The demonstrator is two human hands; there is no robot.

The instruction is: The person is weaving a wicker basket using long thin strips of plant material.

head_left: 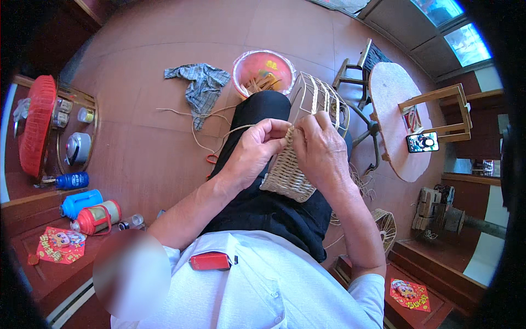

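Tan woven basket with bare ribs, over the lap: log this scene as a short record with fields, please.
Work: tan woven basket, dense at near end, bare ribs beyond
Left grip: bare left hand, pinching at the woven edge
Right grip: bare right hand, pinching beside it
Ahead: round red plastic basin holding tan strips; crumpled grey-blue checked shirt
Right side: pale oval table, rectangular black phone
Hidden: exact pinch point

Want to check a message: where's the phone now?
At right in the head view, the phone is by the right edge of the oval tabletop, beside the wooden frame.
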